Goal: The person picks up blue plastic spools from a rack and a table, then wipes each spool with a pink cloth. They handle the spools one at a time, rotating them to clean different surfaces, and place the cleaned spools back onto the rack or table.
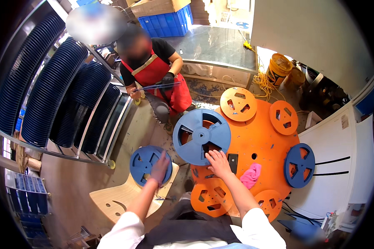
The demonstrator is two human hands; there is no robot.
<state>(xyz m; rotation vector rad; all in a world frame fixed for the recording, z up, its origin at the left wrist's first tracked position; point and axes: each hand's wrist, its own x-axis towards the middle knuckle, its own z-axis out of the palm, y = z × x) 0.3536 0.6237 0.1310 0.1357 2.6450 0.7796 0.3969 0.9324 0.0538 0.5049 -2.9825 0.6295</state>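
My left hand [158,169], smeared by motion, is over a blue plastic reel [142,161] that lies on a wooden chair [108,198]. Whether its fingers grip the reel's edge cannot be told. My right hand [219,163] has its fingers stretched out at the near rim of a larger-looking blue reel [216,135], which has wide cut-outs around its hub. That reel lies over the left part of a round orange table [245,143]. Close to my right hand are a small black block [233,162] and a pink cloth [251,176].
Orange discs [238,103] with slots ring the table, and a blue reel [299,165] sits at its right. A person in a red apron [149,70] crouches ahead, holding thin dark strips. Racks of dark reels [54,91] stand left; a yellow bucket [279,68] stands far right.
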